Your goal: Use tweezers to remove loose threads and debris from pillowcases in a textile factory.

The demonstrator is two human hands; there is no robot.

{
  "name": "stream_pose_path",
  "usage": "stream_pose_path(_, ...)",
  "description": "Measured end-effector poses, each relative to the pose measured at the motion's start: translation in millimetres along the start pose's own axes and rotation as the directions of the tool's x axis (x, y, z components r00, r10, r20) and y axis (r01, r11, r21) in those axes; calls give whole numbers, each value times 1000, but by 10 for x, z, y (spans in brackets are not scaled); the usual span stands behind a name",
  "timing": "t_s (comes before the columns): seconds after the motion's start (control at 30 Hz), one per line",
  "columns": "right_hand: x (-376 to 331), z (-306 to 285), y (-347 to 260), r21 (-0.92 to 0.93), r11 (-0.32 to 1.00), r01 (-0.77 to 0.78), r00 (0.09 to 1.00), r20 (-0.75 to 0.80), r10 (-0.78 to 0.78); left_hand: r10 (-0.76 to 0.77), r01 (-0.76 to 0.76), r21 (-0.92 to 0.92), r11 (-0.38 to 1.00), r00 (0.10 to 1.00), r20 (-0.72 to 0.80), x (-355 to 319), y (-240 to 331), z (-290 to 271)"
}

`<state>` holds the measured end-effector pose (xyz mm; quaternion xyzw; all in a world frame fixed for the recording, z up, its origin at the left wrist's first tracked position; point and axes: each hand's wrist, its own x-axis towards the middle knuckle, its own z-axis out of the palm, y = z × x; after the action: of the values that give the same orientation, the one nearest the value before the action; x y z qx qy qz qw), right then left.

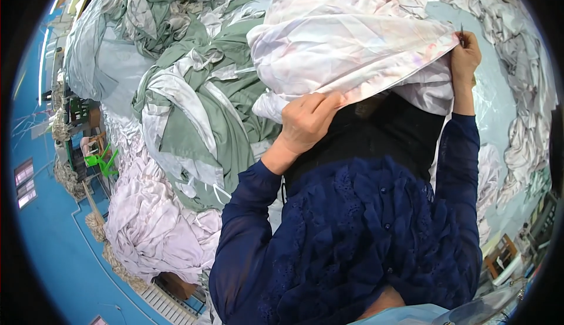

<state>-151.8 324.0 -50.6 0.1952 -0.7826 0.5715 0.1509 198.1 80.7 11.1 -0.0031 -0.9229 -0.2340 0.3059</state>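
A pale cloth [346,37] with a faint pink and lilac print lies bunched in front of me, and its hemmed edge is stretched between my two hands. My left hand [308,119] is closed, pinching the near end of that edge close to my waist. Farther off to the right, my right hand [466,58] grips the other end of the edge. A thin dark pointed tip [461,29] sticks up from the right hand's fingers, perhaps of thread snips; the rest of it is hidden in the hand. Part of the cloth hangs below the stretched edge.
Green and white fabric [205,108] is heaped to the left of the cloth. Below it, pale pink fabric [155,219] lies in a pile. More light fabric [526,108] runs along the right side. A bright green plastic chair [104,160] stands at the far left by blue flooring [47,237].
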Motion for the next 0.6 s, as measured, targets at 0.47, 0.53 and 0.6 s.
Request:
stream_pose_path(0.47, -262, 707, -1193, -65, 990, -121, 892, 431, 138, -676, 666, -733, 139, 605, 422, 136, -69, -59)
stream_pose_path(0.53, -728, 716, -1532, 233, 918, -322, 790, 601, 124, -669, 678, -721, 140, 602, 436, 156, -57, -27)
stream_pose_path(0.6, -1002, 720, -1827, 239, 930, -279, 695, 718, 24, -662, 690, -709, 144, 600, 449, 178, -60, -5)
